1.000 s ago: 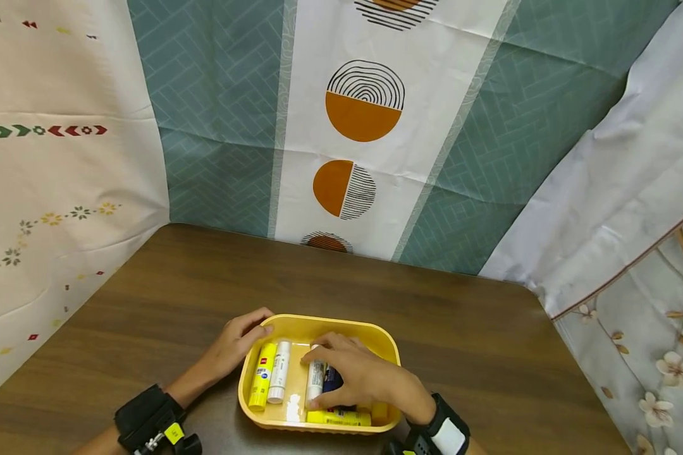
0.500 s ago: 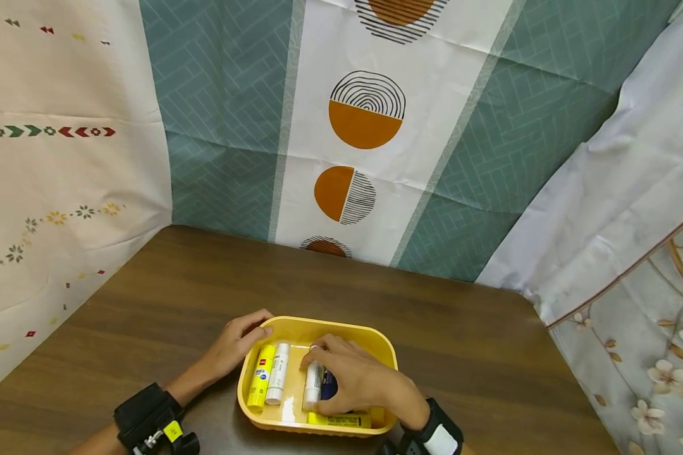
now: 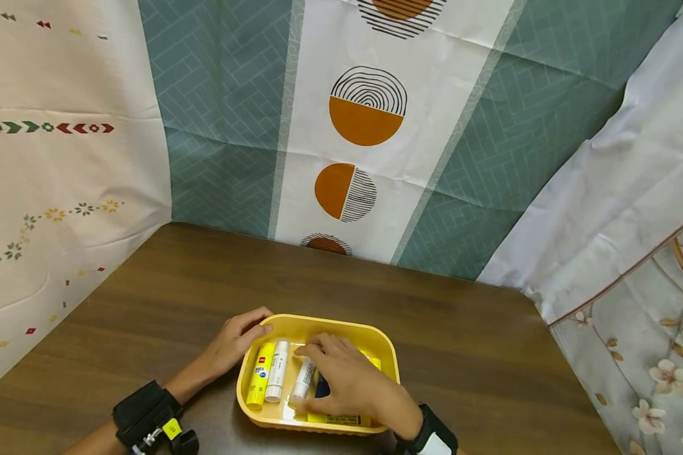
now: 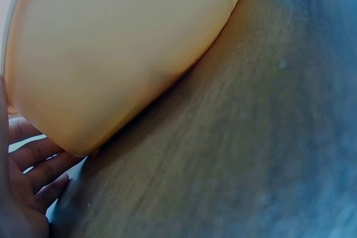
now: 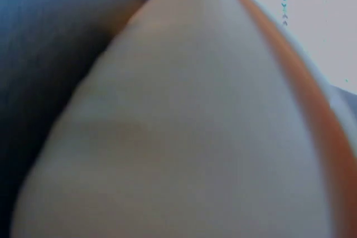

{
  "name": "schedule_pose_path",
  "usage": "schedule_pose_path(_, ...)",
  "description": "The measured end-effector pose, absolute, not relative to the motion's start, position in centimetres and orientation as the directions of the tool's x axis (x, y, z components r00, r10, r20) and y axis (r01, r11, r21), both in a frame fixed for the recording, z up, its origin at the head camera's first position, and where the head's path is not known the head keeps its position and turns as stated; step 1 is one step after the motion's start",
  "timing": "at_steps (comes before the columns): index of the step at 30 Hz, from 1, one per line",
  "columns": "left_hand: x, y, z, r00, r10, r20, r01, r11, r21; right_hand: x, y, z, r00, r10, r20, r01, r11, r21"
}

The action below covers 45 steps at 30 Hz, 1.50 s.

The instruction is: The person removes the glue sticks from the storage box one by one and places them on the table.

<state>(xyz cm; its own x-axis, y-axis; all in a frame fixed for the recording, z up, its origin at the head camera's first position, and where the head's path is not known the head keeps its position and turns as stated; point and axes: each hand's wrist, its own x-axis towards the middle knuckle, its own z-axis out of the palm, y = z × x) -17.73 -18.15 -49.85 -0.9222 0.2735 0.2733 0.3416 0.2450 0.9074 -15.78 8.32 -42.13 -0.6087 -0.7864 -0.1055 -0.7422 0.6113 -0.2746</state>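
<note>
A yellow plastic tray stands near the front of the table. My left hand holds its back left corner, thumb over the rim; the left wrist view shows fingers against the outer wall. Inside the tray, my right hand pinches a white glue stick between thumb and fingers, tilted. A yellow glue stick and another white glue stick lie side by side at the left. Partly hidden by the right hand are a dark blue item and a yellow tube along the front wall.
The brown wooden table extends behind and to both sides of the tray. Patterned cloths hang at the back and sides. In the right wrist view, the blurred tray wall fills most of the picture.
My right hand has shifted slightly left, and the white glue stick in it has gone from nearly straight to slanted, its near end further left. The left hand stays at the tray corner.
</note>
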Motion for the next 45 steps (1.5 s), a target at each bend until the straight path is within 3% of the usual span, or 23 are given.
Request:
schedule_pose_path(8,-17.8,-18.2,-49.8,-0.92,0.288,0.264,0.337,0.242,0.91,-14.9,7.3,-42.7,-0.612,-0.791,-0.001,-0.769,0.596,-0.231)
schedule_pose_path(21,-17.6,-18.3,-49.9,-0.923,0.267,0.277,0.345,0.254,0.904,-16.2,9.9,-38.5,-0.611,-0.789,0.065,-0.721,0.521,-0.457)
schedule_pose_path(29,-17.9,-18.1,-49.8,-0.919,0.277,0.28,0.354,0.271,0.895,-15.7,13.1,-35.9,-0.671,-0.739,0.063,-0.651,0.546,-0.528)
schedule_pose_path(38,-18.1,-17.8,-49.3,-0.92,0.287,0.265,0.341,0.258,0.904,-14.0,18.5,-35.6,-0.729,-0.68,0.08,-0.628,0.616,-0.476)
schedule_pose_path(45,-17.9,-18.2,-49.6,-0.923,0.279,0.266,0.338,0.257,0.905,-13.6,21.8,-36.0,-0.8,-0.596,0.07,-0.546,0.673,-0.499)
